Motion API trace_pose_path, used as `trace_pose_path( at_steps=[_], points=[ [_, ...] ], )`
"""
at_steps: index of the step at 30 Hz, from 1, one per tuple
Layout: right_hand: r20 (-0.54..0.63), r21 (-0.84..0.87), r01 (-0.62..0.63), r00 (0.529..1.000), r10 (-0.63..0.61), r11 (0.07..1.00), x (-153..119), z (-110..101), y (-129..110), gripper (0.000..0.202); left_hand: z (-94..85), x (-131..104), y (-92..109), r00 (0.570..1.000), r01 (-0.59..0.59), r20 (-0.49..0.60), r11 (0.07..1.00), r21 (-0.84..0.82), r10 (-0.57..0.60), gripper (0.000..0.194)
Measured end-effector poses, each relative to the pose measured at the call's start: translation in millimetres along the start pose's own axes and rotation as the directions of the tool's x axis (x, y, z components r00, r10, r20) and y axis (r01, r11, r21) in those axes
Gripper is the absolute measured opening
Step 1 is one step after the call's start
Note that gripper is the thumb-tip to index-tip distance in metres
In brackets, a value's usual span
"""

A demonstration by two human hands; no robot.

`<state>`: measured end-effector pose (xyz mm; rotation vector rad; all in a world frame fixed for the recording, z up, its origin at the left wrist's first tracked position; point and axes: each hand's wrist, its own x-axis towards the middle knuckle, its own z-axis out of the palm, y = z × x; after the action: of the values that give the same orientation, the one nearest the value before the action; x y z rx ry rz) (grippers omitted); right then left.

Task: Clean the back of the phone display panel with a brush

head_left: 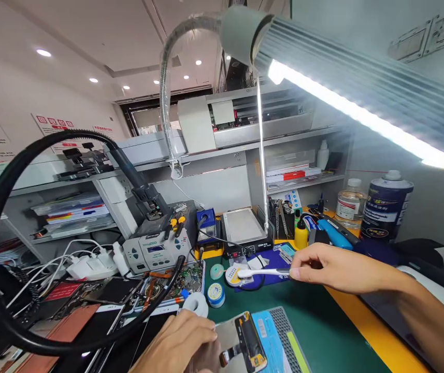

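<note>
My right hand (311, 264) pinches the dark end of a white toothbrush (266, 271), whose bristled head points left over the mat. At the bottom centre, my left hand (185, 334) grips the left side of a phone screen (251, 339) lying back up, with a ribbon cable at its lower end. The thumb is mostly cut off by the frame's bottom edge. Under and beside the screen are a blue card (266, 326) and a grey textured pad (286, 324). A round tin (216, 294) and a white roll (195, 304) stand just beyond my left hand.
A black hose (8, 331) loops across the left side in front of the soldering station (157, 248). Behind the brush stands a hot plate (241, 225). A yellow bottle (300, 235) and large dark can (387, 207) stand right. A lit lamp (354, 98) hangs overhead.
</note>
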<state>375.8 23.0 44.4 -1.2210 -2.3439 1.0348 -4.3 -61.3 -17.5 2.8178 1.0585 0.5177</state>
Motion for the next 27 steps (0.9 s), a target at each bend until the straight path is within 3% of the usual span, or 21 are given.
trace_pose_path(
  at_steps=[3,7,12,17,23,27],
  points=[
    [0.018,-0.039,-0.007,1.0,0.008,0.999,-2.9,-1.7,0.1,0.03,-13.9,4.3,19.9,0.993,0.122,0.004,0.992,0.041,-0.122,0.041],
    [0.039,-0.091,-0.03,0.999,0.034,0.995,-5.8,-1.3,2.8,0.031,-29.6,13.2,46.1,0.952,0.267,0.142,0.963,0.033,-0.269,0.037],
    [0.04,-0.137,-0.038,0.998,0.044,0.99,-7.5,1.5,2.2,0.038,-28.9,24.8,56.8,0.903,0.376,0.237,0.926,-0.034,-0.358,0.047],
    [0.128,-0.181,-0.038,0.99,0.062,0.983,-5.7,8.3,-6.2,0.037,-21.9,30.6,58.9,0.886,0.404,0.303,0.906,-0.13,-0.352,0.057],
    [0.251,-0.186,-0.02,0.966,0.067,0.982,-1.9,15.0,-11.3,0.032,-16.7,25.6,50.3,0.934,0.323,0.23,0.921,-0.219,-0.273,0.043],
    [0.294,-0.166,-0.035,0.952,0.083,0.986,0.8,15.6,-11.7,0.034,-19.5,26.1,43.4,0.947,0.283,0.221,0.933,-0.223,-0.234,0.046]
  ],
)
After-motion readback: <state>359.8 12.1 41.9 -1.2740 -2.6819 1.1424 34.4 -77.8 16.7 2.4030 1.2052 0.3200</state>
